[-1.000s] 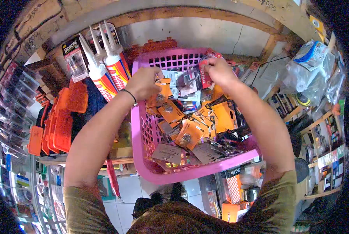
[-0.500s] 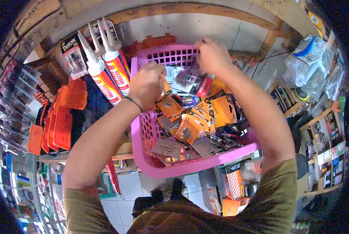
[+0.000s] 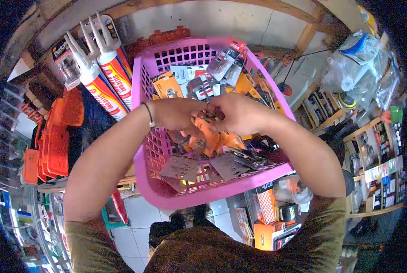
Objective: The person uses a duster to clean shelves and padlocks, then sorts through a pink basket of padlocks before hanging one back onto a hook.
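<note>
Left of the pink plastic basket (image 3: pixel 145 150): two silicone tubes (image 3: pixel 105 75) with white nozzles, leaning upright; further left, stacked orange plastic cases (image 3: pixel 53 136). To the right, wooden shelves (image 3: pixel 380 164) crowded with small goods, and clear bagged items (image 3: pixel 358 68) above. Inside the lattice-walled basket: flat carded packs, orange (image 3: pixel 167 84), grey (image 3: pixel 180 167) and red-and-clear blister ones (image 3: pixel 228 57), piled loosely. Over the basket's middle, left hand (image 3: pixel 178 113) and right hand (image 3: pixel 239 113) touching, both pinching one small metal piece on an orange card (image 3: pixel 208 125), partly hidden by fingers.
</note>
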Motion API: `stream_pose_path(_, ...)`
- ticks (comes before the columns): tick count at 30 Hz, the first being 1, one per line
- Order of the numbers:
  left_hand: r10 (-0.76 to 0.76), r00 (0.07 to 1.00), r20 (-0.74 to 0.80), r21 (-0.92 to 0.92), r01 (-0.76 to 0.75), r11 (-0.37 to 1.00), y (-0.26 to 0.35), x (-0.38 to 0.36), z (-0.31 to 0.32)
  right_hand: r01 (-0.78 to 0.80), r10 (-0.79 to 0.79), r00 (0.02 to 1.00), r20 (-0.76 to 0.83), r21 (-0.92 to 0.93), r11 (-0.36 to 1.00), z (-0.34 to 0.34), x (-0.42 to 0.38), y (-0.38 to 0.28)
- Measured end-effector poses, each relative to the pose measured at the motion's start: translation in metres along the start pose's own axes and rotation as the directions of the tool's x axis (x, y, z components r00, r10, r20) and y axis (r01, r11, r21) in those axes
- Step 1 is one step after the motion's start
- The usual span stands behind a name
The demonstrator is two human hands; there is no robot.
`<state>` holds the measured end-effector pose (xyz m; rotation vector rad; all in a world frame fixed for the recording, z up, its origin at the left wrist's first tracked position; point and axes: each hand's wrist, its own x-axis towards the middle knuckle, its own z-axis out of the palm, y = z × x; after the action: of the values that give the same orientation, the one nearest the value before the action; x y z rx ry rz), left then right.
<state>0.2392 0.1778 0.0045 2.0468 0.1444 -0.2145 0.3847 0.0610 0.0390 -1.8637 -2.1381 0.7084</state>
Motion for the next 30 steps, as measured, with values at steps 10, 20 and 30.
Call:
stream_pose_path(10,-0.117,0.974,-0.192,-0.036,0.113,0.993,-0.003,-0.006,-0.003,-0.047,0.057,0.998,-0.026,0.292,0.955,0.003,0.01,0.026)
stream_pose_path(20,-0.257,0.936,-0.242,-0.267,0.19,0.945,-0.012,-0.01,-0.007,0.132,-0.126,0.991,-0.046,0.186,0.974,-0.003,0.012,0.041)
stream_pose_path(30,-0.139,0.904,-0.404,-0.217,0.053,0.975,-0.003,-0.01,-0.006,0.108,-0.039,0.948,-0.316,0.202,0.973,-0.002,0.014,0.047)
